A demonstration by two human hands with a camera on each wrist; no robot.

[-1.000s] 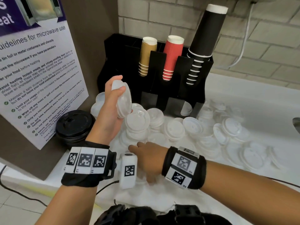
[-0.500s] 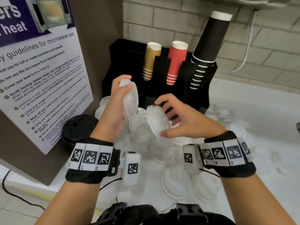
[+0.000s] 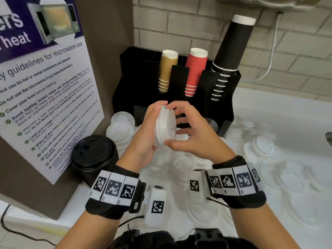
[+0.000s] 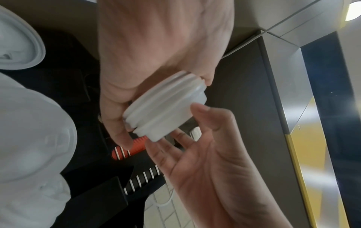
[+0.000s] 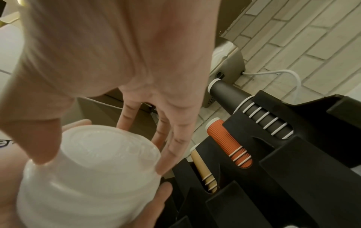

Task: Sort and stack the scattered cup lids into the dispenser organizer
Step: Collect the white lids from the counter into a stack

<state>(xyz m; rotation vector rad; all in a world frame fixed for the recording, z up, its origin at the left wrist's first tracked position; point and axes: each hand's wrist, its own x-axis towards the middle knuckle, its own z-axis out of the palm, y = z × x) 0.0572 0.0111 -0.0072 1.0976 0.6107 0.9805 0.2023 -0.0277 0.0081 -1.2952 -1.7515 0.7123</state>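
My left hand point(image 3: 148, 131) holds a short stack of white cup lids point(image 3: 166, 127) on edge, above the counter and in front of the black dispenser organizer point(image 3: 225, 106). My right hand point(image 3: 190, 137) pinches the front lid of that stack between thumb and index finger, the other fingers spread. From the left wrist, the nested stack point(image 4: 166, 111) sits between both hands. In the right wrist view my thumb and fingertips rest on the top lid point(image 5: 93, 169). More white lids point(image 3: 264, 146) lie scattered over the white counter.
The organizer holds tan cups point(image 3: 168, 71), red cups point(image 3: 195, 71) and tall black cups point(image 3: 231, 49). A stack of black lids point(image 3: 93, 153) stands at the left below a microwave notice point(image 3: 45, 97). White lids point(image 3: 122, 123) pile beside it. A brick wall is behind.
My right hand rose from the counter with a white lid and brought it left against the lids in my left hand. The left hand stayed raised.
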